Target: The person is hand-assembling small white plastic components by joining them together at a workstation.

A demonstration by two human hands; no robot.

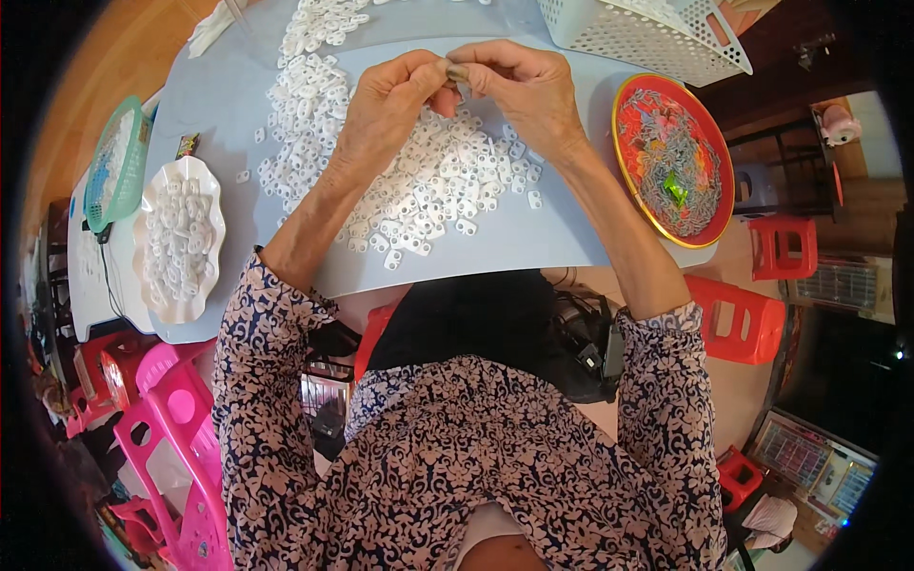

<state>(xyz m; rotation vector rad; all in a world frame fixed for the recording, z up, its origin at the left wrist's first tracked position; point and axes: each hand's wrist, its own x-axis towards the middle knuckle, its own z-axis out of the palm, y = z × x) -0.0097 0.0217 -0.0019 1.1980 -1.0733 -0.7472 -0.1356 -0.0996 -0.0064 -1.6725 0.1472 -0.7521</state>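
Note:
My left hand (395, 100) and my right hand (528, 95) meet over the far part of a pale blue-grey table (495, 246). Thumbs and fingers of both pinch together at one spot; whatever small thing lies between them is covered by the fingertips. Beneath and around the hands spreads a heap of small white plastic pieces with holes (438, 186). To the right stands a red bowl with a yellow rim (723, 162), containing many thin grey screw-like pieces (700, 195) and a shiny green wrapper (675, 189).
On the left, a white scalloped dish (217, 238) holds more white pieces, near a small dark wrapper (188, 145). Farther left is a green basket (136, 157). A white perforated basket (647, 48) stands at the far right. Pink chairs (176, 409) and red stools (738, 319) surround the table.

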